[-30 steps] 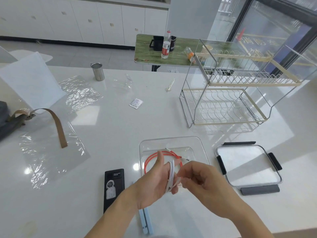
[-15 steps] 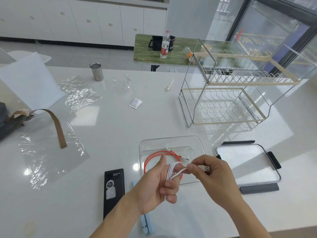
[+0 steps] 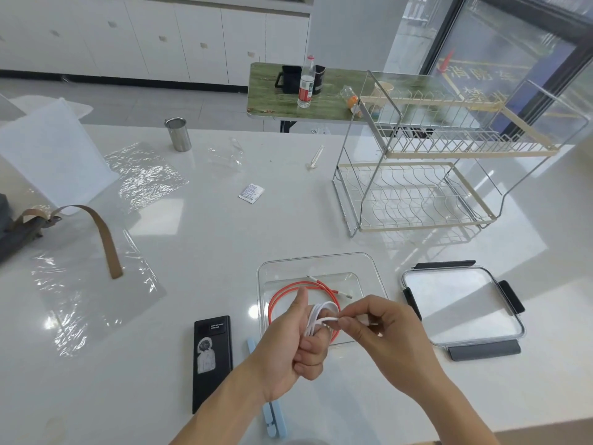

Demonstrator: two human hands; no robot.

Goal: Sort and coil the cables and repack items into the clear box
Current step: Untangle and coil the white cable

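Coiling is partly done, judging from the head view. Low in the centre of the frame, the left hand (image 3: 296, 343) is gripping a thin white cable (image 3: 322, 316) looped round its curled fingers, thumb raised, while the right hand (image 3: 382, 326) is pinching that cable's free end beside the loops. Just behind both hands, the clear rectangular plastic box (image 3: 316, 261) is already holding a coiled orange cable (image 3: 290, 292). Still lying outside the box are a black rectangular power bank (image 3: 212, 361), at lower centre-left, and a light-blue flat plastic piece (image 3: 274, 419) under the left wrist. The clear lid with black clips (image 3: 462, 303) is sitting at right, not yet fitted.
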